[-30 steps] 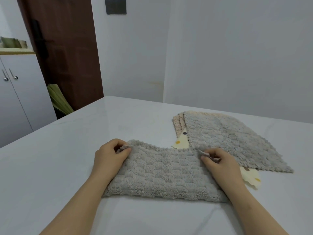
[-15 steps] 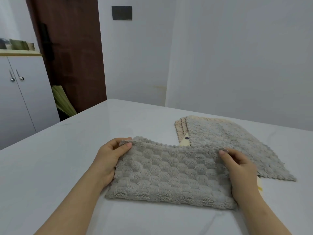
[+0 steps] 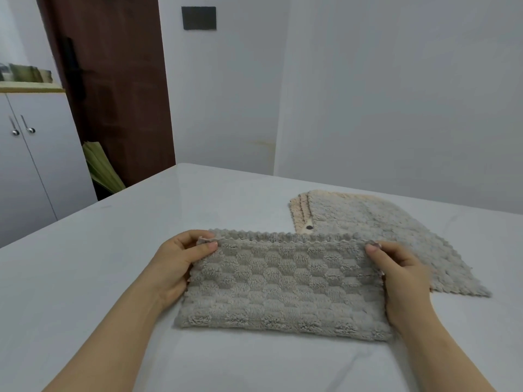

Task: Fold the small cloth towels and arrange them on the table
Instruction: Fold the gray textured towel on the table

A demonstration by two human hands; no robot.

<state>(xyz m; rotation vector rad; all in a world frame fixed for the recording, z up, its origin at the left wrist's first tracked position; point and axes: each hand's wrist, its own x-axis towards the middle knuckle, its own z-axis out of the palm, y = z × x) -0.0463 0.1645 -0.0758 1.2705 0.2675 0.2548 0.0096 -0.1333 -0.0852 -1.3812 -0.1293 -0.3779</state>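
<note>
A grey textured towel [image 3: 283, 284] lies folded in half on the white table [image 3: 85, 278], its fold toward me and its scalloped edges at the far side. My left hand [image 3: 178, 264] pinches the far left corner between thumb and fingers. My right hand [image 3: 402, 275] pinches the far right corner. Behind it to the right lies a stack of unfolded towels [image 3: 368, 227], grey on top with beige edges and a cream one peeking out.
A white cabinet [image 3: 28, 165] stands at the left, beside a brown door [image 3: 113, 94] with green items [image 3: 102, 168] leaning at its foot. White walls close off the table's far side.
Both hands carried the towel's upper layer away from me and aligned its edge with the far edge. The cream towel beneath is now mostly covered.
</note>
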